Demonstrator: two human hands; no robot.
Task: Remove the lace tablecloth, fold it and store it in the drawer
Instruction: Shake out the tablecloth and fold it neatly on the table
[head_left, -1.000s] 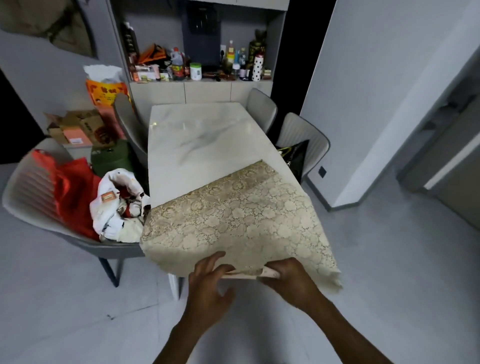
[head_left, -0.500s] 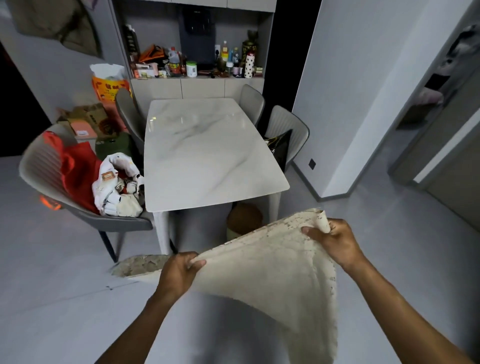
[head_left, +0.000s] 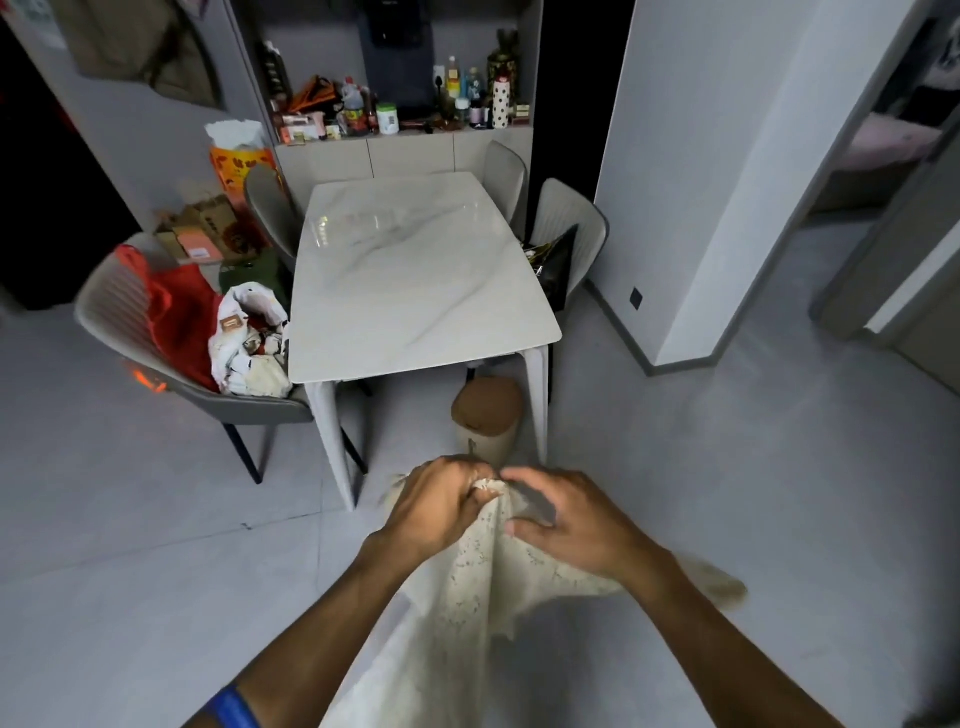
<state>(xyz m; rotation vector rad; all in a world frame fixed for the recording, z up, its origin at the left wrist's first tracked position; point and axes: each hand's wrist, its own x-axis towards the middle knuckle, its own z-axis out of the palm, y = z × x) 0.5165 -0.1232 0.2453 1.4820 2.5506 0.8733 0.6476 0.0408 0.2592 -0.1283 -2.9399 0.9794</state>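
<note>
The cream lace tablecloth (head_left: 467, 597) hangs in the air in front of me, off the table, folded over on itself and drooping toward the floor. My left hand (head_left: 436, 506) grips its top edge with curled fingers. My right hand (head_left: 563, 522) is right beside it, fingers curled round the same bunched top edge. The two hands almost touch. The white marble table (head_left: 415, 280) stands bare ahead of me. No drawer front is plainly visible apart from the cabinet panels (head_left: 410, 156) behind the table.
A brown-lidded bin (head_left: 485, 418) stands under the table's near end. A grey chair (head_left: 171, 343) at left carries red cloth and a white bag. Two chairs stand at the table's right, one with a black bag (head_left: 558, 260). A cluttered shelf (head_left: 395, 111) is behind. A wall corner (head_left: 685, 312) juts out at right.
The cloth has come off the table into the air. My hands, spread wide half a second ago, have come together, bringing the cloth's two corners into one bunch.
</note>
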